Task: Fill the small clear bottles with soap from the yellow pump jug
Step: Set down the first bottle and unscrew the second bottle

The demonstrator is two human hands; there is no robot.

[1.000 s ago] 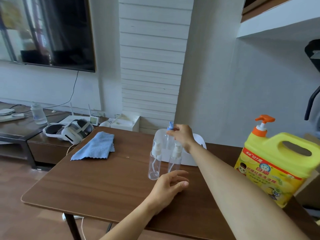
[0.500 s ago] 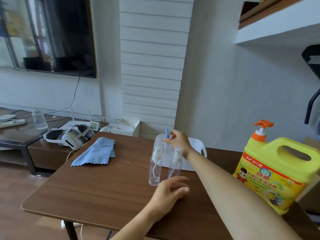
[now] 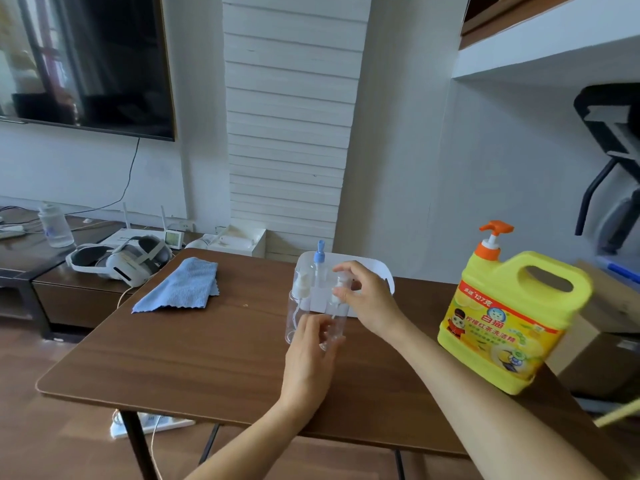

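Two small clear bottles with white spray caps stand side by side mid-table. My left hand (image 3: 311,344) wraps the body of the right-hand clear bottle (image 3: 335,329), and my right hand (image 3: 363,299) pinches its white cap. The other clear bottle (image 3: 297,306) stands free just left of it. A third clear bottle with a blue cap (image 3: 319,263) stands behind them in front of the white tray (image 3: 381,271). The yellow pump jug (image 3: 512,320), with an orange pump, stands at the table's right edge, untouched.
A blue cloth (image 3: 180,287) lies on the brown table (image 3: 194,344) at the back left. A white headset (image 3: 121,261) and a water bottle (image 3: 55,225) sit on the low cabinet beyond. A cardboard box (image 3: 609,327) stands behind the jug.
My left hand rose from the table and closed around the right-hand clear bottle. My right hand left the blue-capped bottle and came down onto this bottle's white cap.
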